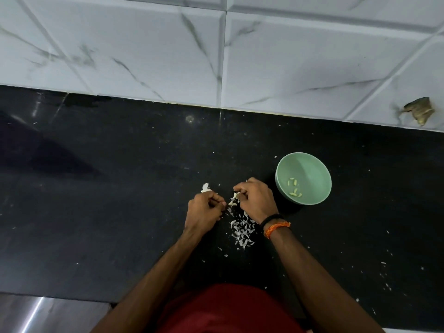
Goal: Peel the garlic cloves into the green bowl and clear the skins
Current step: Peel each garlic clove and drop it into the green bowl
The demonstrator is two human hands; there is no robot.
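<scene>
A small pale garlic clove (pixel 232 199) sits pinched between the right hand (pixel 257 200) and left hand (pixel 204 209), fingers curled on it. A few peeled cloves (pixel 294 188) lie in the round green bowl (pixel 312 169); papery white skins (pixel 242 230) litter the black table (pixel 120 200), uncleared.

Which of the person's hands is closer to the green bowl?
Right. The right hand sits just beside the green bowl; the left hand lies farther off, beyond the right.
</scene>
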